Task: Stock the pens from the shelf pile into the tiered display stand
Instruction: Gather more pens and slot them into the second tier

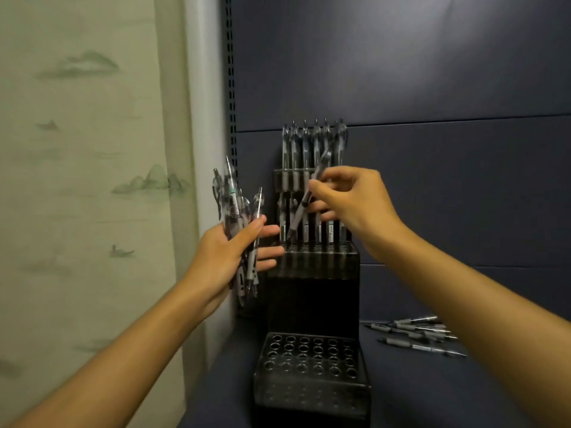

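Tiered display stand (pixel 312 307): black, three steps, on the dark shelf (pixel 463 393) against the back panel. Top and middle tiers hold upright pens; front tier (pixel 312 355) shows open holes.
Left hand (pixel 228 257): fingers curled round a bundle of pens (pixel 236 217), left of the stand.
Right hand (pixel 352 199): pinches a single pen (pixel 306 196), tilted, tip down over the middle tier.
Shelf pile (pixel 417 333): loose pens lying right of the stand.
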